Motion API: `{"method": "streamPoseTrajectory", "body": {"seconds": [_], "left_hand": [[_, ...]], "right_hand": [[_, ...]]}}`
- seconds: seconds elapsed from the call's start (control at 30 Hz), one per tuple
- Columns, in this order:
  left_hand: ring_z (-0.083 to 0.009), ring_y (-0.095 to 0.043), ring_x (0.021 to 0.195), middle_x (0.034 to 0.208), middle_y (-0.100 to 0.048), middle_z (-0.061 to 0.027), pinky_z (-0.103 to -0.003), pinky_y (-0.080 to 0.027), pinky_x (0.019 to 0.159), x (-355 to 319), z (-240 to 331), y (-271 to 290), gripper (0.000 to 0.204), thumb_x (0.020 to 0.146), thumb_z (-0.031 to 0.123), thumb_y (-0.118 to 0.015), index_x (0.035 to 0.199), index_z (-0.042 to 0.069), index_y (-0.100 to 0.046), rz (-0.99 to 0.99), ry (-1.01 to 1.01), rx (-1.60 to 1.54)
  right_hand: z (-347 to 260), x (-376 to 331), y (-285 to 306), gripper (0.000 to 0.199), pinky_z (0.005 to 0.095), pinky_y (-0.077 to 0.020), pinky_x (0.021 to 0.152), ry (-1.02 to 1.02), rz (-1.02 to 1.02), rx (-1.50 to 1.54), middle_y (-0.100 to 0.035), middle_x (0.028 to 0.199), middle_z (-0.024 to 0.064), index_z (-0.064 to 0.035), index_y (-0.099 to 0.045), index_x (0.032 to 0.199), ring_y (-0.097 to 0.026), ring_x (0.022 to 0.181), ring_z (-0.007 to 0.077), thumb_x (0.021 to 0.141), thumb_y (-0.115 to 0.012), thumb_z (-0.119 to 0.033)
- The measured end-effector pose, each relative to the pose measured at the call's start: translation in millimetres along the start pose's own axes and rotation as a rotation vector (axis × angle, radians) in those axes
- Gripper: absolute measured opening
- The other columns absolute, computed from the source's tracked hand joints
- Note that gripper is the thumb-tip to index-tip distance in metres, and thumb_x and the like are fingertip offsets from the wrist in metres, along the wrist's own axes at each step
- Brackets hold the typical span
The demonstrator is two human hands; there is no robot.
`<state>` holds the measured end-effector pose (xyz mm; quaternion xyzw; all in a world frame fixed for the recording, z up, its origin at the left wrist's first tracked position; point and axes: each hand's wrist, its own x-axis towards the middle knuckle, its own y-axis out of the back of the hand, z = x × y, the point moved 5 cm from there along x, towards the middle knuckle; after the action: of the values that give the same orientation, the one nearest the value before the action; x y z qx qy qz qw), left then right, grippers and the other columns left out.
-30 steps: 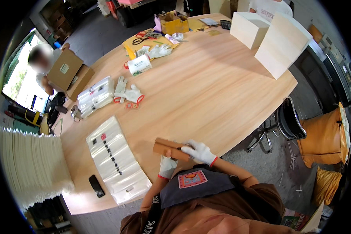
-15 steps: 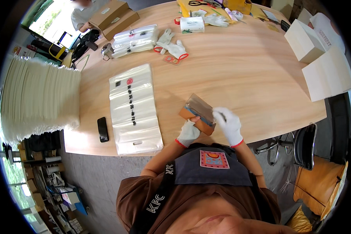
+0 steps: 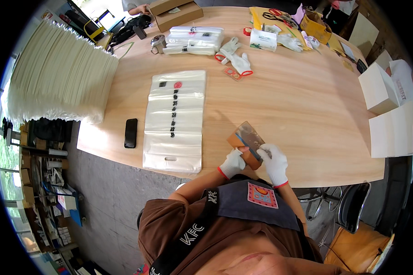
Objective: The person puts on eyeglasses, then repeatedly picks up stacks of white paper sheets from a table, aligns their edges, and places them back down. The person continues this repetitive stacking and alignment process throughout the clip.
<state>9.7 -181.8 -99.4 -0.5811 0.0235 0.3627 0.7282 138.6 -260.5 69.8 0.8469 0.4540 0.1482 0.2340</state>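
Observation:
A flat rectangular packet (image 3: 246, 140), orange-brown with a blue strip and a glossy see-through part, is held at a slant above the near edge of the table. My left hand (image 3: 234, 162), in a white glove with a red cuff, grips its lower left side, a bare thumb lying across it. On the opposite edge my right hand (image 3: 275, 161), gloved the same way, has its fingers closed in a pinch at the glossy part. To the left lies a clear plastic bag (image 3: 174, 121) with dark print and a cut-out handle.
A black phone (image 3: 131, 133) lies left of the bag, by a tall stack of white sheets (image 3: 62, 73). Farther back are folded plastic bags (image 3: 192, 39), spare gloves (image 3: 236, 57), a metal cup (image 3: 158, 44) and scissors (image 3: 273, 17). White boxes (image 3: 378, 88) stand at the right.
My right hand has come in from beside the packet to its right edge, fingers now on it. My left hand keeps its grip. The whole view has shifted and turned somewhat.

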Motion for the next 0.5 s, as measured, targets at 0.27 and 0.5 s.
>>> {"method": "streamPoseTrajectory", "body": {"seconds": [0.27,0.5], "left_hand": [[-0.0319,-0.057,0.125,0.135,-0.058,-0.0143,-0.050,-0.047,0.108,-19.6,74.7,-57.4,0.074,0.090,0.051,-0.071,0.141,0.004,-0.047,-0.375,-0.061,-0.232],[-0.0271,-0.058,0.119,0.130,-0.059,-0.0105,-0.043,-0.049,0.103,-22.0,203.3,-31.7,0.063,0.095,0.043,-0.068,0.140,0.005,-0.047,0.091,-0.516,0.226]], "right_hand": [[7.1,-12.5,24.5,0.010,0.0191,-0.0400,0.053,-0.321,-0.036,0.921,-0.064,0.081,-0.0025,-0.0100,-0.064,0.104,-0.051,0.060,0.0015,0.096,-0.068,-0.013],[13.2,-27.9,11.5,0.009,0.0180,-0.0372,0.052,-0.407,-0.073,1.262,-0.063,0.081,0.0005,-0.0092,-0.062,0.096,-0.050,0.060,0.0024,0.101,-0.062,-0.017]]}}
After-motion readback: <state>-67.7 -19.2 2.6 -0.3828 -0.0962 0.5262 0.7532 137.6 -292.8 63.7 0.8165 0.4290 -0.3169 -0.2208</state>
